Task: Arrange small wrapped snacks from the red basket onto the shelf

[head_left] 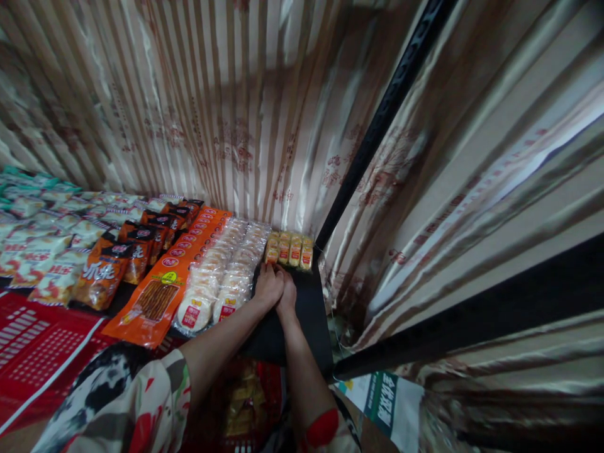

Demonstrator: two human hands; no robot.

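Observation:
My left hand (268, 286) and my right hand (287, 293) meet over the black shelf (309, 314), side by side and touching. Both have their fingers curled inward; what they hold, if anything, is hidden behind them. Just beyond the fingertips, several small yellow-wrapped snack packets (289, 250) stand in a row at the shelf's back corner. To the left of my left hand lie two long rows of round white crackers (218, 277) in clear wrap with red labels. A long orange snack bag (165, 283) lies beside them.
Orange-and-black snack bags (101, 270) and white bags (47, 258) fill the shelf farther left. A black upright post (372, 145) rises at the back corner. Striped curtain (245, 126) hangs behind. A red basket (42, 352) stands at lower left, a green-and-white package (384, 402) at lower right.

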